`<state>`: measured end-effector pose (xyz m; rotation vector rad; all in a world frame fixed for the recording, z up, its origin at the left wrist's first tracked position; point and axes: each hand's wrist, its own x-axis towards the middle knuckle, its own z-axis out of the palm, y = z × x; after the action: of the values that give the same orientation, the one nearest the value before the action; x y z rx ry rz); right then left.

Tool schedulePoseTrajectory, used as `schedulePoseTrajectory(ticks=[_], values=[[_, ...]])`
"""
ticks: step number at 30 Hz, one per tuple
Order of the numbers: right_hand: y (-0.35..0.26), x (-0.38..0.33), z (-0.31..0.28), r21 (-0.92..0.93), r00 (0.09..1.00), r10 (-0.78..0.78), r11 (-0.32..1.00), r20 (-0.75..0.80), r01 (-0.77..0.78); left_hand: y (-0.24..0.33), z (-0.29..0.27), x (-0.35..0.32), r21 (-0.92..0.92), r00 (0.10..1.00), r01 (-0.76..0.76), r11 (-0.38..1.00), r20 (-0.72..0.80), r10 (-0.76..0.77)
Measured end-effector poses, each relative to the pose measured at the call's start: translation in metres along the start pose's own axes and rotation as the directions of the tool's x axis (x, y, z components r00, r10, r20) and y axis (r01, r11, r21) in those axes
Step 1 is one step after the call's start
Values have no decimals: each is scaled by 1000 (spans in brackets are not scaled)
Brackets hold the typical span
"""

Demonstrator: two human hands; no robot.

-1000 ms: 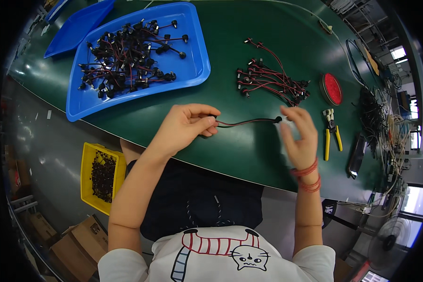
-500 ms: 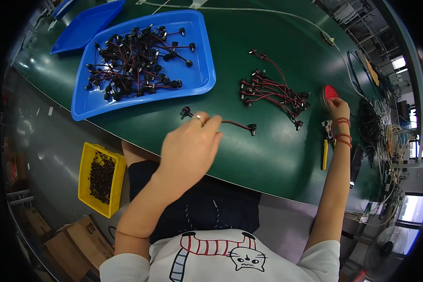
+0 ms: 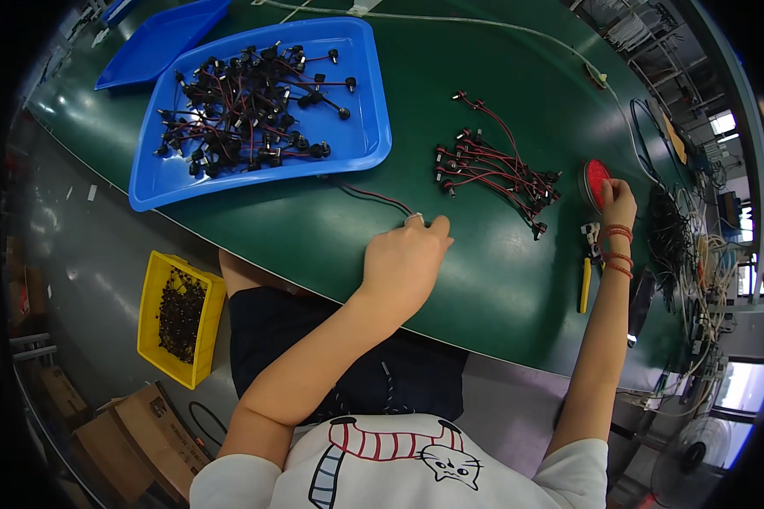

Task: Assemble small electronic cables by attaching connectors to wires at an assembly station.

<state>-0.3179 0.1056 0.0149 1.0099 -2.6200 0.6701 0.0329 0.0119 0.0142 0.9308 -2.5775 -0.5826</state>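
Over the green table, my left hand (image 3: 406,261) is closed at one end of a short red-and-black cable (image 3: 373,194). The cable's wire runs up left toward the blue tray's near edge; the end at my fingers is hidden. Far to the right, my right hand (image 3: 618,205) pinches at the edge of a round tin (image 3: 583,188) filled with small red material (image 3: 598,176). What those fingertips hold, if anything, is too small to make out. Between the hands and farther back lies a loose bunch of similar cables (image 3: 497,165) with black plug ends.
A blue tray (image 3: 380,127) with many plugged cables stands at left, a second blue tray (image 3: 148,51) behind it. Yellow-handled pliers (image 3: 585,284) lie near my right forearm. A yellow bin (image 3: 197,373) of small dark parts sits on the floor. Tangled cords (image 3: 671,220) line the right edge.
My left hand has moved right along the cable to its right-hand end, and the cable's left part has shifted up toward the tray. My right hand has stayed at the tin.
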Motion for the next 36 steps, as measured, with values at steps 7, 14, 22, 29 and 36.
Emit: schedulePoseTrajectory(ticks=[7, 14, 22, 29, 36], values=[[-12, -16, -7, 379, 999, 3, 925, 33, -15, -18, -6, -15, -870, 942, 335, 363, 317, -111], [-135, -104, -36, 798, 930, -200, 586, 307, -137, -28, -3, -4, -923, 924, 383, 30, 383, -24], [-181, -148, -28, 808, 891, -340, 587, 301, -48, -26, -1, -3, -921, 921, 389, 24, 389, -4], [-196, -159, -25, 540, 842, -538, 720, 37, 436, -28, 0, -4, -925, 924, 381, -5, 381, -21], [-200, -160, -23, 423, 784, -619, 699, -46, 577, -27, 0, -4, -928, 927, 373, -3, 373, -30]])
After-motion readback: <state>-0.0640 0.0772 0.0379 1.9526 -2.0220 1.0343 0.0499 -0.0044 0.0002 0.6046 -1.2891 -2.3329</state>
